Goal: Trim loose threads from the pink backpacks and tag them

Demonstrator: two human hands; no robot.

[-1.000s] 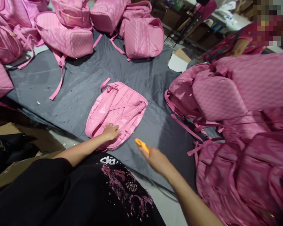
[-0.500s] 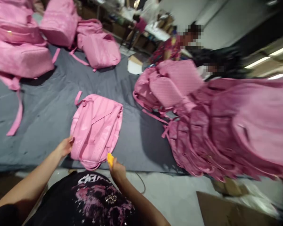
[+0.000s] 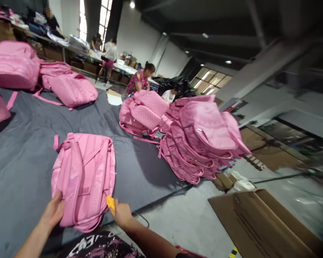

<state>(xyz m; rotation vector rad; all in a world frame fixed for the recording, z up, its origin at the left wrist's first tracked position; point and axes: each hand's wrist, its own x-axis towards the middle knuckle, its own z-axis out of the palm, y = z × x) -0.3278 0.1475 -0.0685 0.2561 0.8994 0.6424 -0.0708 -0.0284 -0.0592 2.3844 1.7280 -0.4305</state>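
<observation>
A pink backpack (image 3: 83,172) lies in front of me on the grey-covered table, its strap side facing up. My left hand (image 3: 54,209) grips its lower left edge, the thumb on top of the fabric. In my right hand (image 3: 121,213) is a small yellow object (image 3: 110,203), closed in the fingers at the bag's lower right edge. Its kind cannot be made out. The bag's top loop and one strap end stick out at the upper left.
Stacked pink backpacks (image 3: 188,139) stand to the right, and more pink bags (image 3: 70,86) lie at the far left. A cardboard box (image 3: 247,222) is on the floor at right. Beyond the table a person in a patterned shirt (image 3: 137,80) works.
My view has swung right and up, so the backpack and both hands appear lower and further left. My left hand shows more of its thumb over the bag; the yellow object stays in my right.
</observation>
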